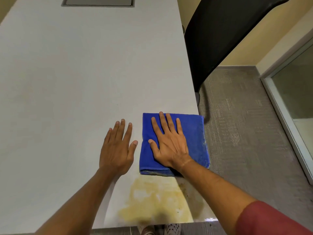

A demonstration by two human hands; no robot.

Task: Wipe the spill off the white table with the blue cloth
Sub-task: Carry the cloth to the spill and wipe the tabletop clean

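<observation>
A folded blue cloth [193, 133] lies flat near the right edge of the white table [76, 82]. My right hand [169, 141] presses on it palm down, fingers spread and pointing away from me. My left hand [117, 148] rests flat on the bare table just left of the cloth, fingers apart, holding nothing. A yellowish smeared spill [155, 200] covers the tabletop between the cloth and the near edge, beneath and between my forearms.
A black chair [220, 39] stands against the table's right side. A grey recessed panel [98, 1] sits in the tabletop at the far end. Grey carpet [245, 133] and a glass door [296, 90] lie to the right. My feet show below the near edge.
</observation>
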